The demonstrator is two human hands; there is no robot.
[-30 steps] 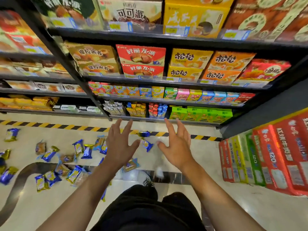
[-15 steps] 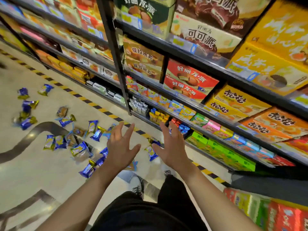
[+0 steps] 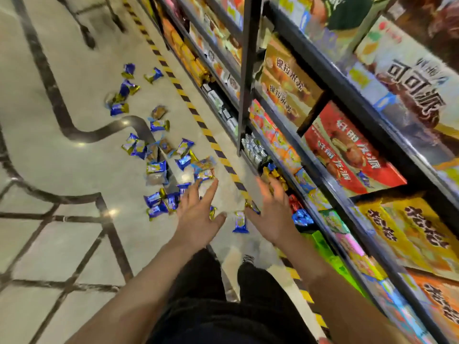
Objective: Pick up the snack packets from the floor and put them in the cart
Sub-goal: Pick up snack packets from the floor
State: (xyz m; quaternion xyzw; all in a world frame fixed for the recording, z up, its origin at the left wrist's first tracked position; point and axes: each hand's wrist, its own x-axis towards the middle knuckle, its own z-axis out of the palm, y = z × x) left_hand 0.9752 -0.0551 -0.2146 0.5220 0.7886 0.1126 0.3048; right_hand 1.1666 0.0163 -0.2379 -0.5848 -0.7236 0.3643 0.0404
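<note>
Left hand (image 3: 198, 217): raised over the floor (image 3: 62, 244), fingers straight and spread, grasping nothing. Right hand (image 3: 272, 214): raised beside it, fingers released and blurred, apparently grasping nothing. Snack packets (image 3: 159, 170): blue and gold, scattered loose on the floor ahead of both hands, from near the fingertips back along the striped tape (image 3: 198, 120); one single packet (image 3: 240, 222) lies between the two hands. Shelving (image 3: 323, 150): stocked with boxed goods, along the right side. Dark trousers (image 3: 223, 306): below the forearms

glossy foil snack packets (image 3: 156, 167), polished floor (image 3: 62, 170)
</note>
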